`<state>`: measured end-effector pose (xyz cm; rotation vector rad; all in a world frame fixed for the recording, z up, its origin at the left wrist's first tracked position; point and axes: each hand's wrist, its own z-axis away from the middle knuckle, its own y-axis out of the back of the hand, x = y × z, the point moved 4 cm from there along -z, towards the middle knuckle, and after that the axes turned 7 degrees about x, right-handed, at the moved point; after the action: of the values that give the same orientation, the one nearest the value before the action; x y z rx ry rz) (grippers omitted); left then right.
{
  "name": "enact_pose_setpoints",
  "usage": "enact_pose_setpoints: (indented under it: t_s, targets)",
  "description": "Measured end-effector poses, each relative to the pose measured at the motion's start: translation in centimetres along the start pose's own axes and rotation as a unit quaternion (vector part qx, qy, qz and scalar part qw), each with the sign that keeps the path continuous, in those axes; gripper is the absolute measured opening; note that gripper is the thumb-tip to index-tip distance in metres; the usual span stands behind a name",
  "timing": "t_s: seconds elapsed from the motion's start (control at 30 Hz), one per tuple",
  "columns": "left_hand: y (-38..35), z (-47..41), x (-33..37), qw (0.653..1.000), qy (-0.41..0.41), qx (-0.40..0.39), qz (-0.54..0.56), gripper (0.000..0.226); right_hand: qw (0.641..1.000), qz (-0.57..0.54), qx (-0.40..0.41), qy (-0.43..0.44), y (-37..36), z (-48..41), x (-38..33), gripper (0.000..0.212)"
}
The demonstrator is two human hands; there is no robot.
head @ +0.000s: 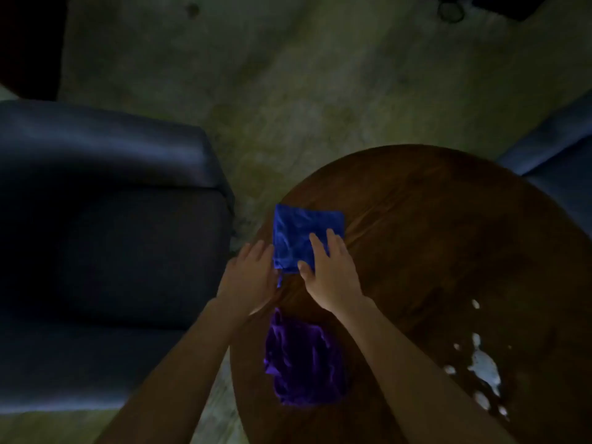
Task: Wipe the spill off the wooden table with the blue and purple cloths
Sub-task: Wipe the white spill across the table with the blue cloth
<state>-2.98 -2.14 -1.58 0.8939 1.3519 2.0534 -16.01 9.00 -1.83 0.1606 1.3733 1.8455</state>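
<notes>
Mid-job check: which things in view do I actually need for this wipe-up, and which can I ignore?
Needed:
blue cloth, under both hands, left hand and right hand
purple cloth, crumpled, nearer you
white spill, right side, untouched
wooden table

Ignore:
dark armchair, left
second seat, far right
carpet

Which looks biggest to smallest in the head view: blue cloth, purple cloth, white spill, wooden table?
1. wooden table
2. purple cloth and blue cloth: similar; purple is crumpled and nearer, so unsure
3. white spill, scattered patches
</notes>
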Motion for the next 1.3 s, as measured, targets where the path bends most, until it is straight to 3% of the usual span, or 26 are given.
enact_pose_setpoints:
  t_s: [0.13,0.3,0.5,0.77,1.03,1.17,1.3]
  targets:
    - [-4.2,-0.9,-2.9,0.999,0.022,-0.04,-0.016,0.065,0.997,0.054,0.041,0.032,-3.0,-4.3,-1.3,0.074]
    - [-5.2,0.1,-2.5,0.999,0.027,0.016,-0.012,0.061,0.987,0.097,0.1,0.084,-5.3,-6.5,0.4,0.076]
    - [-6.5,-0.1,0.5,0.997,0.043,0.023,-0.055,0.072,0.979,0.099,0.122,0.133,-3.9,-6.3,4.7,0.074]
    - [-9.2,-3.4,12.4,0.998,-0.045,-0.008,-0.038,0.071,0.982,0.129,0.135,0.002,2.3,-4.7,22.6,0.078]
    - [-13.3,-2.7,21.9,0.996,-0.045,-0.002,-0.074,0.07,0.957,0.066,0.174,-0.224,4.8,8.6,43.7,0.076]
    - [-13.9,-2.2,23.0,0.995,-0.027,0.013,-0.099,0.074,0.931,0.026,0.183,-0.316,4.2,14.4,48.4,0.08]
    - [-14.2,-2.4,22.5,0.993,-0.019,0.024,-0.11,0.075,0.91,-0.002,0.2,-0.363,4.0,12.9,47.5,0.079]
